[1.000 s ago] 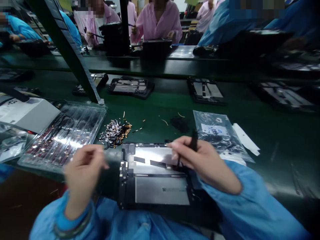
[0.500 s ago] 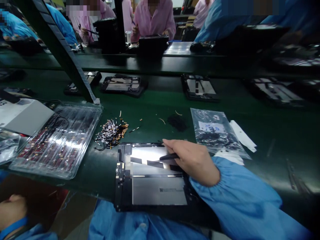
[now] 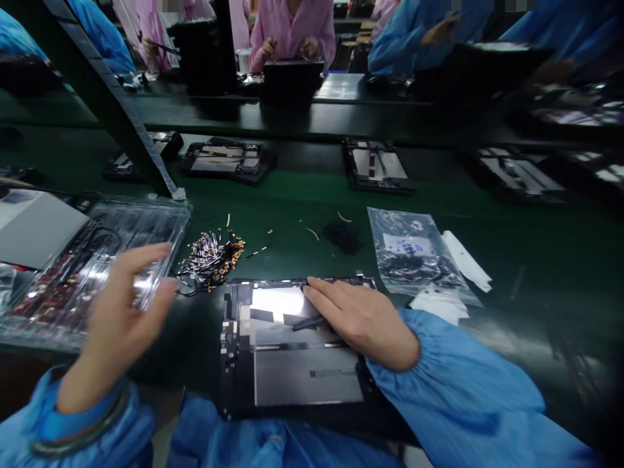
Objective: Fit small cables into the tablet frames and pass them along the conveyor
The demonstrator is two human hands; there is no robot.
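clear tray (image 3: 146,224) left, parts bag (image 3: 414,250) right — loose connectors (image 3: 209,257) between

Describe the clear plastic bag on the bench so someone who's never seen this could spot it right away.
Start at the opened tablet lying under the right hand on the green bench. Just beyond that hand's wrist lies the clear plastic bag, flat, with small dark parts inside. Unlike the white paper slips beside it, it is see-through and carries a white label with blue writing.
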